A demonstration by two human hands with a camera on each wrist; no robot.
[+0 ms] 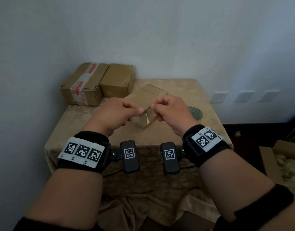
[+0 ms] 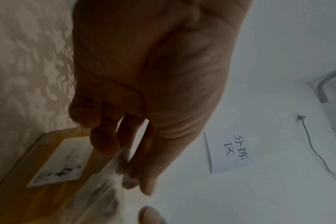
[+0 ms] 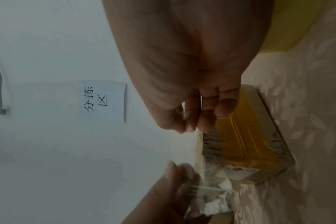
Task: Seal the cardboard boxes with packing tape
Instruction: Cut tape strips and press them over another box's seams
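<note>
A small flat cardboard box (image 1: 147,95) lies on the cloth-covered table (image 1: 176,135), a white label (image 2: 56,163) on its top. Above its near end I stretch a strip of clear packing tape (image 1: 147,120) between both hands. My left hand (image 1: 136,112) pinches the strip's left end with thumb and fingers, and the tape (image 2: 113,172) shows blurred below those fingers. My right hand (image 1: 154,107) pinches the right end. In the right wrist view the tape (image 3: 211,189) runs from my right hand (image 3: 186,122) towards the left hand (image 3: 163,197), over the box (image 3: 259,136).
Two larger cardboard boxes (image 1: 84,84) (image 1: 117,79) stand at the table's back left corner against the wall. A round grey-green object (image 1: 196,112) lies right of my right hand. An open carton (image 1: 283,157) sits on the floor at right. A paper sign (image 2: 230,151) hangs on the wall.
</note>
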